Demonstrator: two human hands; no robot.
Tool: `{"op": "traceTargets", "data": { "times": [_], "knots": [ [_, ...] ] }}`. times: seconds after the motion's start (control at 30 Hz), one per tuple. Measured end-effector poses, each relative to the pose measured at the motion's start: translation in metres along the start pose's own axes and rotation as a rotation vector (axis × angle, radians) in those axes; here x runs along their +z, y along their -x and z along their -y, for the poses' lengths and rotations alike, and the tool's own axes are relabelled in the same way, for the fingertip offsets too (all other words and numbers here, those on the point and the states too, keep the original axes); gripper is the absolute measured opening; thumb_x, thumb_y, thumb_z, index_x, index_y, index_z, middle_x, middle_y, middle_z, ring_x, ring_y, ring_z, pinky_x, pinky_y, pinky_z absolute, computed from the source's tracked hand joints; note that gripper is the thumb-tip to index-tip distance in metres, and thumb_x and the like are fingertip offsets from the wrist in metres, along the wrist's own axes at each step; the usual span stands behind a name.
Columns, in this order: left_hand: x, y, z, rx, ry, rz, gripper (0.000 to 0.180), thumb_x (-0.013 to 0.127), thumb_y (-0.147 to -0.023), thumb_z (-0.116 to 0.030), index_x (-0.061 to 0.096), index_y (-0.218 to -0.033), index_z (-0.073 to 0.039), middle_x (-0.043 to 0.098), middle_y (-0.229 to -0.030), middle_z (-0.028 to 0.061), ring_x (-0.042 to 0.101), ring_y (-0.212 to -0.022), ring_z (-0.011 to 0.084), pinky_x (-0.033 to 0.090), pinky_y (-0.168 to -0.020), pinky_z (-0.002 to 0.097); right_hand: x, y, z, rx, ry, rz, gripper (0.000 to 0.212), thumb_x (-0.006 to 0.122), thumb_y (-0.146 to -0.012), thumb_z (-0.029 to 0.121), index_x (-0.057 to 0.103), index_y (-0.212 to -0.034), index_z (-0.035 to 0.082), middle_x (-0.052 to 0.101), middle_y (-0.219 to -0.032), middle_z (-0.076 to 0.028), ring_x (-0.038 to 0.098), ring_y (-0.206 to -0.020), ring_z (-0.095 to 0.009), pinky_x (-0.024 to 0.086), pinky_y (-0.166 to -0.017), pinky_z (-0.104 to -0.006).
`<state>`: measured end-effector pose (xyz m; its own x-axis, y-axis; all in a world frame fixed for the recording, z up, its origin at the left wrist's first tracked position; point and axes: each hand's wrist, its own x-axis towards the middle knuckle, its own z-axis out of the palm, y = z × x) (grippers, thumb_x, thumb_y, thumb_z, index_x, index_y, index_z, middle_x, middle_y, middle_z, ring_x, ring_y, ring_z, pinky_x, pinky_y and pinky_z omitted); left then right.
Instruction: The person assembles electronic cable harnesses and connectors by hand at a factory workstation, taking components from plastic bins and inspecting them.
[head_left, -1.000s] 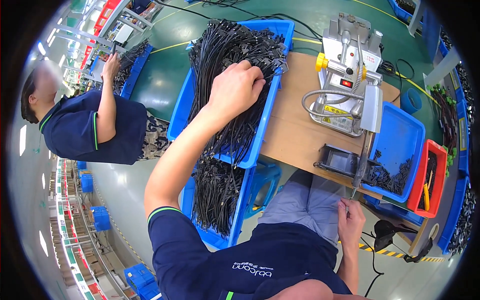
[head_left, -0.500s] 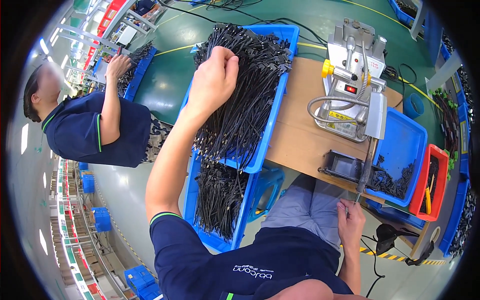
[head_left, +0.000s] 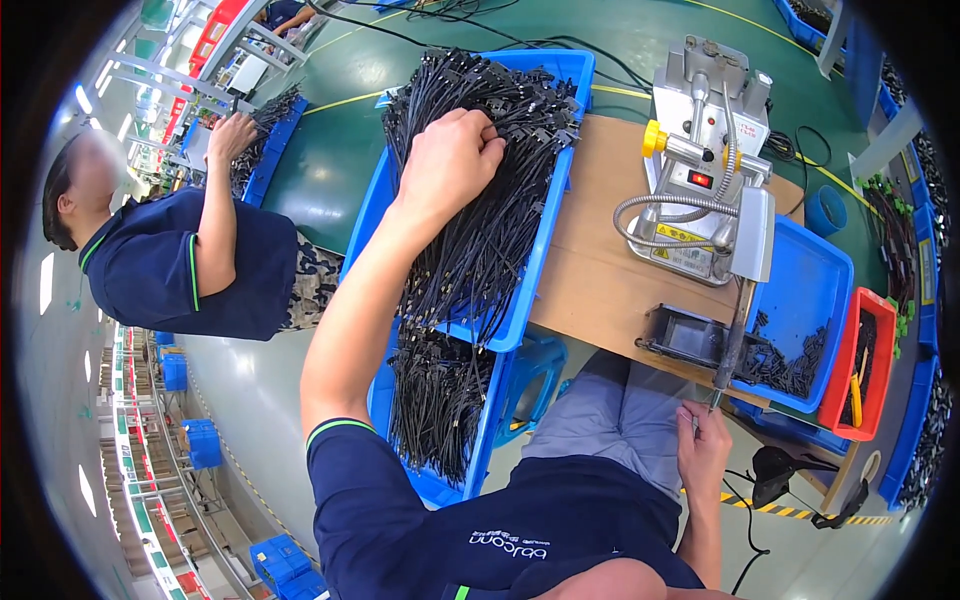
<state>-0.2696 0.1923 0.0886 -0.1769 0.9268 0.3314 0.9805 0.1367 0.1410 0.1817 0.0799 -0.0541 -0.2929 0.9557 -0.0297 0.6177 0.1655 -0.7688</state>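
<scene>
Your left hand (head_left: 452,168) has shifted slightly right and down over the black cables (head_left: 465,250), which lie heaped in the blue bin (head_left: 549,220), so it appears to be again near their middle. Its fingers are curled, but I cannot tell if they pinch one. Your right hand (head_left: 707,440) stays below the machine (head_left: 700,170), at the tip of its rod (head_left: 732,355); its grip is unclear. The black box (head_left: 688,335) stands just beside this rod on the table (head_left: 590,240).
</scene>
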Motion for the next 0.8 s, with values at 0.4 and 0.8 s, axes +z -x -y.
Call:
{"op": "traceTargets", "data": {
  "times": [0.4,0.8],
  "knots": [
    [-0.019,-0.003,0.004,-0.114,0.168,-0.042,0.030,0.071,-0.093,-0.026,0.070,-0.107,0.000,0.075,-0.087,0.0202,0.074,-0.081,0.0333,0.057,-0.077,0.0391,0.006,-0.003,0.003,-0.002,-0.017,0.015,0.012,0.074,-0.091,0.005,0.073,-0.100,-0.003,0.070,-0.093,-0.017,0.070,-0.081,-0.034,0.055,-0.073,-0.0393],
    [-0.008,-0.009,0.001,-0.129,-0.103,0.082,0.029,0.073,-0.086,-0.032,0.077,-0.093,-0.005,0.074,-0.083,0.0189,0.072,-0.084,0.0390,0.057,-0.081,0.0474,0.004,0.001,0.004,0.029,-0.002,-0.001,0.011,0.075,-0.091,0.005,0.073,-0.098,-0.003,0.070,-0.093,-0.017,0.070,-0.081,-0.035,0.055,-0.074,-0.0393]
  ]
}}
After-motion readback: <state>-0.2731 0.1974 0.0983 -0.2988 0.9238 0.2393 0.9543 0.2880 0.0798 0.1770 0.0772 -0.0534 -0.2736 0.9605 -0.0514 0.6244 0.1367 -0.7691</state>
